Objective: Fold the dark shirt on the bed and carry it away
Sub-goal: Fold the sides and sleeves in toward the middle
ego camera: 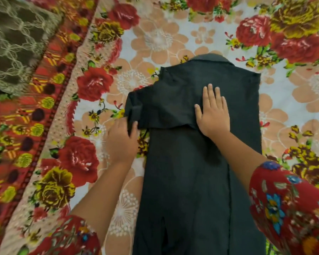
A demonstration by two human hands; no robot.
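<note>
The dark shirt [197, 172] lies lengthwise on the bed, collar at the far end, its sides folded into a long narrow strip. One sleeve [155, 107] lies folded across the chest and sticks out to the left. My left hand [122, 140] pinches the cuff end of that sleeve at the shirt's left edge. My right hand [213, 113] rests flat, fingers spread, on the upper middle of the shirt, pressing down the sleeve's inner end.
The bed is covered by a floral sheet [164, 37] with red and yellow roses and a red patterned border [50, 74] on the left. An olive lace-patterned cloth [13, 37] lies at the far left corner.
</note>
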